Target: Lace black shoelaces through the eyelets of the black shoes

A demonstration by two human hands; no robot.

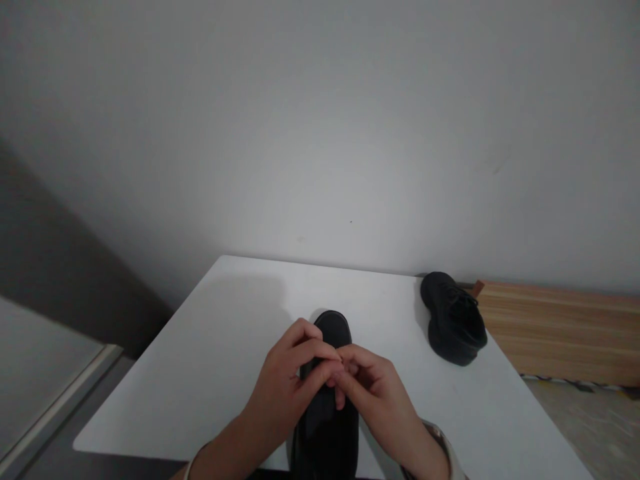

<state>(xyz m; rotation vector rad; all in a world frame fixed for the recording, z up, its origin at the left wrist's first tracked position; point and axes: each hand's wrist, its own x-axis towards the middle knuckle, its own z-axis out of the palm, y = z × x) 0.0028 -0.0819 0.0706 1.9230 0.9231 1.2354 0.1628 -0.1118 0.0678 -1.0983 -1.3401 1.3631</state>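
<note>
Head view: one camera, looking down over a white worktop point(200, 360) set against a plain wall.
Near shoe: a black shoe point(327, 427) lies toe-away at the front edge of the worktop, centred under both hands, so its lacing area faces up within easy reach.
Left hand: left hand point(285, 380) has its fingers point(320, 353) curled and pinched over the shoe's upper; whether they grip a lace, I cannot tell.
Right hand: right hand point(377, 393) meets it fingertip to fingertip, fingers bent close, apparently pinching the same spot.
Second shoe: a matching black shoe point(453, 319) sits well apart at the right rear corner, untouched.
Beyond: a wooden board point(560, 327) lies past the worktop's right edge.
</note>
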